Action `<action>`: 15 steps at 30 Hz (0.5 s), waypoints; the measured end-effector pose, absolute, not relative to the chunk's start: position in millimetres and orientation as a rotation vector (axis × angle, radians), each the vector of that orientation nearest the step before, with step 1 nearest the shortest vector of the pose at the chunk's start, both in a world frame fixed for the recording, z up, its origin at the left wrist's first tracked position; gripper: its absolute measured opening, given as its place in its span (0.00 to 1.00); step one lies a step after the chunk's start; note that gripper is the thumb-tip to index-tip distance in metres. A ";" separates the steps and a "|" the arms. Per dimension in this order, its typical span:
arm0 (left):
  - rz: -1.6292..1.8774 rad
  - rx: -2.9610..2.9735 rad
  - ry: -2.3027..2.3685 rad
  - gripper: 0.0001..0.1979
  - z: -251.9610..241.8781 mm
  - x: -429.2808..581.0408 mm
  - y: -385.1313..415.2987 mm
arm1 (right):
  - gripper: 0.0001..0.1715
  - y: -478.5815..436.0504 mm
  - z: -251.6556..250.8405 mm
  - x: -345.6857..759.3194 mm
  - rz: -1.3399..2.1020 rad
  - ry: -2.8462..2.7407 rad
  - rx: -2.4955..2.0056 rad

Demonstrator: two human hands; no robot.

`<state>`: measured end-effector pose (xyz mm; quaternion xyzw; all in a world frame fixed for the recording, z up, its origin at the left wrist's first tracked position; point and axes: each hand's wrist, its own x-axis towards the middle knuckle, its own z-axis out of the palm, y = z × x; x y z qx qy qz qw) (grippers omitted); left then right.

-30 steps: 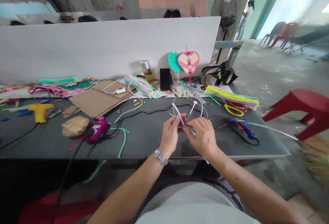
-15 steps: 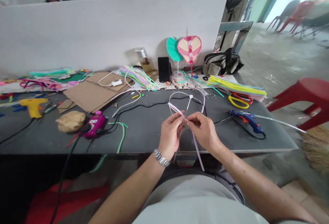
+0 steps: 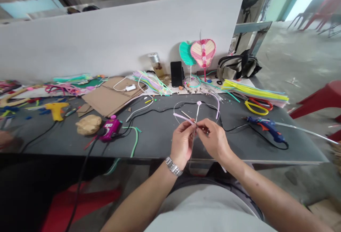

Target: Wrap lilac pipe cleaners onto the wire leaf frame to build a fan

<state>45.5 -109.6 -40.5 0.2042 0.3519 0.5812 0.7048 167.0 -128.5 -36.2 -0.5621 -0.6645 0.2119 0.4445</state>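
Note:
My left hand (image 3: 182,142) is closed in a pinch on a thin wire frame, with a silver watch (image 3: 173,166) at its wrist. The frame's round wire loop (image 3: 179,103) rises beyond my fingers, and a small lilac knob (image 3: 199,103) sits at its top. A lilac pipe cleaner (image 3: 183,118) runs along the lower left of the loop into my fingertips. Another lilac stretch (image 3: 218,106) covers the loop's right side. My right hand (image 3: 215,138) pinches the pipe cleaner where the wires meet, fingertips touching the left ones; its loose end shows below that hand.
A blue glue gun (image 3: 268,127) and scissors (image 3: 257,107) lie to the right. Left are a magenta device (image 3: 109,130), a stone (image 3: 88,124) and a yellow glue gun (image 3: 56,111). Heart-shaped fans (image 3: 204,53) and a phone (image 3: 176,74) stand behind. Another person's blurred hand (image 3: 6,139) is at the left edge.
The view has swung left, so things on the table appear further right. My right fingers have shifted at the wire junction, and the pipe cleaner's hanging tail now lies mostly behind my right hand.

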 end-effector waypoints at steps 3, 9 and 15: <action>1.311 0.426 0.771 0.17 -40.8 45.1 -111.8 | 0.08 -128.7 -36.6 163.4 0.452 -1.657 -1.387; 1.334 0.331 0.772 0.15 -50.5 39.7 -120.7 | 0.10 -127.7 -42.7 164.9 0.453 -1.743 -1.381; 1.300 0.292 0.814 0.15 -62.6 33.7 -135.3 | 0.11 -133.7 -49.2 162.1 0.670 -1.747 -1.448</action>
